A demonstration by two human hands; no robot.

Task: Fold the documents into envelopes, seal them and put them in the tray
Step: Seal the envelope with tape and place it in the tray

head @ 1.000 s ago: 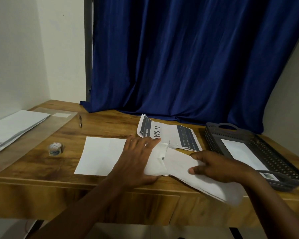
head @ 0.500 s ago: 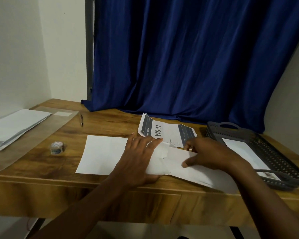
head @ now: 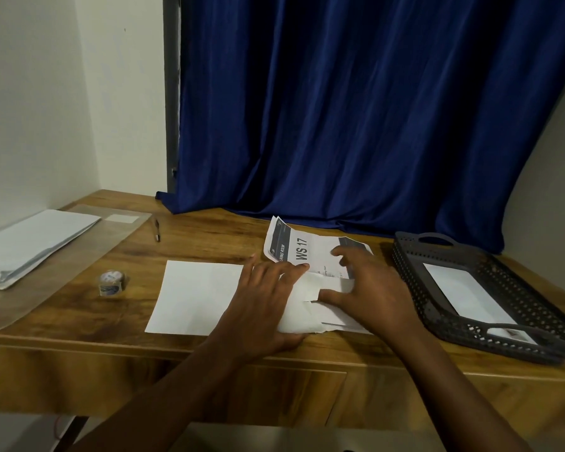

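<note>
Near the front edge of the desk [head: 79,324], the left hand [head: 261,308] lies flat, fingers straight, pinning the envelope [head: 307,308], likely so it cannot slide. The right hand [head: 372,288] presses spread fingers on its other end, gripping nothing. A printed document [head: 302,249] waits just behind; the tray [head: 415,275], at the right edge, already holds an envelope.
</note>
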